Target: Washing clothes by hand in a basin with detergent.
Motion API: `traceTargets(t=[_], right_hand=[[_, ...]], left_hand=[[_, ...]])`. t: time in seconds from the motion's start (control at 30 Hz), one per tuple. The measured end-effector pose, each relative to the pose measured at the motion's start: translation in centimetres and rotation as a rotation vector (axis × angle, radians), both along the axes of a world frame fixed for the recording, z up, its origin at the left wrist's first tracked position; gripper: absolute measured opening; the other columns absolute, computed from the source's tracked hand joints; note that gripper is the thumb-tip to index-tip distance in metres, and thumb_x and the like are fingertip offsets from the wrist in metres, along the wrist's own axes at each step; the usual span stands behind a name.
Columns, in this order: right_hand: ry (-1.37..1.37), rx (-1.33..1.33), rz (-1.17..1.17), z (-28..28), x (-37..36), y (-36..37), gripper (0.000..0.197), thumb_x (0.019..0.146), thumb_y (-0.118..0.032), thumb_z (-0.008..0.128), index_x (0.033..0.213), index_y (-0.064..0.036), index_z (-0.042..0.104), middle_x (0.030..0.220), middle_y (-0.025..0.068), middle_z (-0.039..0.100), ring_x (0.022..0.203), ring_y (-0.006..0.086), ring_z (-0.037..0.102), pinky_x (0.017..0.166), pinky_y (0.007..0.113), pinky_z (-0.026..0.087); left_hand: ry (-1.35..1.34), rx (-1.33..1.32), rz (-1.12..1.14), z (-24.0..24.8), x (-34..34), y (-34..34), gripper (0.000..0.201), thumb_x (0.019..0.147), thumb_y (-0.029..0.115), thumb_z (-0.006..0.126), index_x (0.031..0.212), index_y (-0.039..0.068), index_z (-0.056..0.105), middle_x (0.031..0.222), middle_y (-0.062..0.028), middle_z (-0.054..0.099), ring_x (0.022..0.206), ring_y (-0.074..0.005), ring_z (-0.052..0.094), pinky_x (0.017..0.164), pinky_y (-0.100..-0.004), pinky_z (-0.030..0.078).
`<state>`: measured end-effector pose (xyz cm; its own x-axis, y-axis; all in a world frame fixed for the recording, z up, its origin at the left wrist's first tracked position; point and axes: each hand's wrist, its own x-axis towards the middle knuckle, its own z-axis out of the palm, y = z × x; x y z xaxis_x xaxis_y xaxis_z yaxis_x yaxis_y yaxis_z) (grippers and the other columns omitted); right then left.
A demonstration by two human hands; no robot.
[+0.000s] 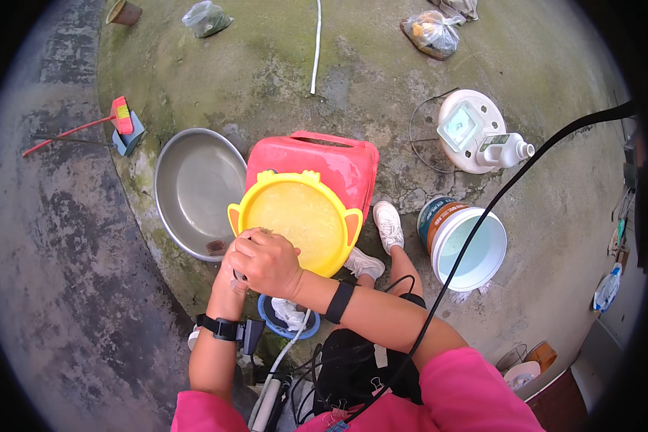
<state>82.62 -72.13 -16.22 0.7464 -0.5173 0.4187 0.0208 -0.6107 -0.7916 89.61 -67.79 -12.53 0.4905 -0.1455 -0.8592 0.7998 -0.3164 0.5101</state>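
Observation:
My right hand (272, 263) is closed over my left hand (228, 268), which is closed too and mostly covered. Small dark bits show at the edges of the grip, but what they belong to is hidden. Both hands are above the lower left rim of a yellow basin (293, 216) with ear-shaped handles, which holds cloudy, bubbly liquid. It rests on a red plastic stool (324, 162). Left of it stands a wide metal basin (194, 183), with a small reddish-brown block (216, 248) near its lower edge.
Below my hands is a blue tub (311, 330) with white cloth inside. At right stand a white bucket (475, 255) with pale liquid and a round stool (486, 119) carrying a white bottle (507, 150). A black cable (507, 191) crosses the right side. Far left lies a red broom (122, 119).

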Motion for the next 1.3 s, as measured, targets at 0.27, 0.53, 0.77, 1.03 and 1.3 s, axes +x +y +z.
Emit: traceTargets(t=[0.27, 0.53, 0.77, 1.03, 1.3], right_hand=[[-0.043, -0.066, 0.158, 1.3, 1.9, -0.4, 0.009, 0.059, -0.016, 0.055, 0.059, -0.0115, 0.047, 0.06, 0.0019, 0.047, 0.055, 0.0152, 0.052, 0.046, 0.028, 0.04], [0.096, 0.01, 0.366, 0.4, 0.8, -2.2, 0.009, 0.061, -0.015, 0.055, 0.065, -0.0092, 0.049, 0.061, 0.004, 0.052, 0.058, 0.0189, 0.057, 0.049, 0.032, 0.045], [0.458, 0.418, 0.429, -3.0, -0.3, -7.1, 0.042, 0.072, -0.03, 0.061, 0.102, -0.0034, 0.051, 0.091, 0.0122, 0.055, 0.094, 0.0292, 0.051, 0.079, 0.039, 0.04], [1.073, 0.494, 0.341, -10.8, -3.4, -12.3, 0.055, 0.069, -0.019, 0.066, 0.116, -0.0016, 0.043, 0.098, 0.0178, 0.058, 0.091, 0.0318, 0.056, 0.08, 0.037, 0.043], [0.968, 1.039, 0.437, -14.5, -5.2, -13.5, 0.032, 0.066, 0.002, 0.055, 0.098, 0.0039, 0.054, 0.087, 0.0091, 0.061, 0.078, 0.0202, 0.059, 0.07, 0.03, 0.046]], left_hand=[[0.09, -0.378, 0.206, -7.5, 2.5, 3.9, 0.017, 0.086, 0.022, 0.045, 0.092, 0.008, 0.052, 0.081, -0.0029, 0.053, 0.075, -0.0129, 0.053, 0.067, -0.0262, 0.046], [0.128, -0.579, 0.236, -13.6, -0.4, 5.8, 0.018, 0.082, 0.021, 0.051, 0.091, 0.006, 0.054, 0.081, -0.005, 0.057, 0.073, -0.0156, 0.056, 0.066, -0.029, 0.047], [0.052, -0.167, 0.495, -8.6, -2.6, 4.0, 0.022, 0.078, 0.02, 0.052, 0.091, 0.003, 0.055, 0.079, -0.0082, 0.059, 0.071, -0.0195, 0.059, 0.065, -0.0311, 0.049], [0.05, -0.364, 0.871, -6.4, -6.3, 9.2, 0.028, 0.078, 0.022, 0.046, 0.092, 0.0, 0.056, 0.092, -0.0142, 0.06, 0.083, -0.0278, 0.059, 0.079, -0.0368, 0.048], [0.047, -0.432, 1.122, -6.6, -11.5, 12.8, 0.024, 0.075, 0.025, 0.054, 0.09, 0.006, 0.054, 0.083, -0.0094, 0.058, 0.076, -0.0248, 0.058, 0.073, -0.0362, 0.049]])
